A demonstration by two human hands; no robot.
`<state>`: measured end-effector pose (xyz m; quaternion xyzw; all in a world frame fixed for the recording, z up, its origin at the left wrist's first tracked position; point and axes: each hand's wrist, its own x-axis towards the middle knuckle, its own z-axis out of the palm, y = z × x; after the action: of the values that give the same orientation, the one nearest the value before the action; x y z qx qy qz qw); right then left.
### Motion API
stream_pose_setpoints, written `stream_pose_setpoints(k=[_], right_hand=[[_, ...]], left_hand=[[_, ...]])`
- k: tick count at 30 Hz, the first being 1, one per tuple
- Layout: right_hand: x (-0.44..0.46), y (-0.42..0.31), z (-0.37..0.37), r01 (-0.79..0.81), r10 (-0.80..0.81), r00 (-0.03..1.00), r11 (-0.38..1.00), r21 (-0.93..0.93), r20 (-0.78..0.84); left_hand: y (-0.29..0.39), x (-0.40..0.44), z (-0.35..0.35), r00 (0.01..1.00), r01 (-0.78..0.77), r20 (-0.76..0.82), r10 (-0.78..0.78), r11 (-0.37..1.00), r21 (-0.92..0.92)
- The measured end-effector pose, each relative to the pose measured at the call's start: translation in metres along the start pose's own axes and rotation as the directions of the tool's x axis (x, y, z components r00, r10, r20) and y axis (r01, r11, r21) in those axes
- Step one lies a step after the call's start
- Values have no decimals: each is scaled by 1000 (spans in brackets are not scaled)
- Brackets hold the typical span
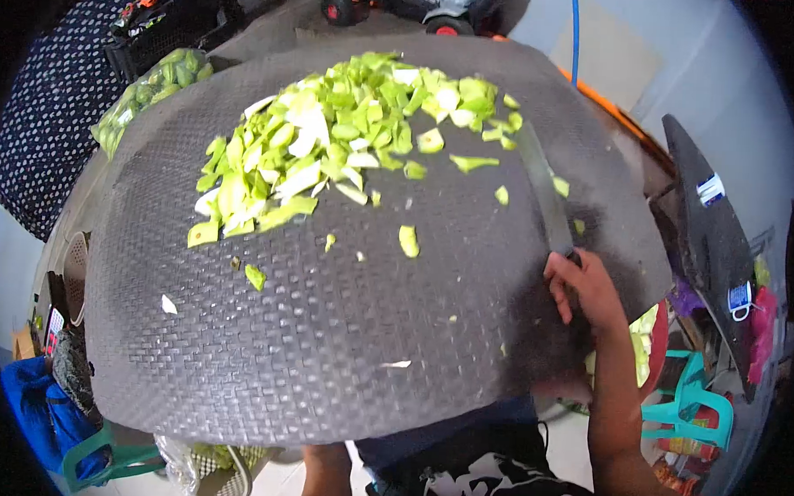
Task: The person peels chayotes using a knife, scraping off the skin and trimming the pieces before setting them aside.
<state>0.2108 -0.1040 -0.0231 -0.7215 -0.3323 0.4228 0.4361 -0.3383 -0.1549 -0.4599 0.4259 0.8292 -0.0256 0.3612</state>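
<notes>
A knife (546,192) with a long blade and dark handle lies along the right side of the dark woven-patterned table, its tip pointing away from me. My right hand (586,288) is closed around its handle, mostly covering it. Beyond and left of the blade spreads a heap of chopped pale-green vegetable pieces (331,128). Loose bits are scattered nearer to me, among them a green piece (409,240) and another (254,277). A small green scrap (560,185) is right beside the blade. My left hand does not show; bare skin appears below the table's near edge.
The table (323,359) fills most of the view. A clear bag of whole green vegetables (153,91) sits at its far left edge. Black crates (173,26) stand behind. At right are a teal chair (693,403), a red basin (659,345) and a leaning dark board (707,250).
</notes>
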Motion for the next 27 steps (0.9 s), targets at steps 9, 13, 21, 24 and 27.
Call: stream_pose_setpoints(k=[9,13,21,24,27], right_hand=[[-1,-3,-3,32,-38,996,997,74,85],[-2,-2,-3,38,-44,996,997,73,82],[-3,-3,-7,47,-59,994,991,124,94],[-9,-20,-1,57,-61,996,996,69,64],[-3,-43,19,410,-403,911,909,81,-89]], left_hand=[[-10,25,-81,966,-209,-138,217,975,70],[-49,18,-142,930,-318,-135,342,933,169],[-50,-168,-282,992,25,82,92,501,-865],[-59,-206,-285,963,-144,-141,228,-2,-990],[2,-243,-293,866,-250,-287,409,-143,-958]])
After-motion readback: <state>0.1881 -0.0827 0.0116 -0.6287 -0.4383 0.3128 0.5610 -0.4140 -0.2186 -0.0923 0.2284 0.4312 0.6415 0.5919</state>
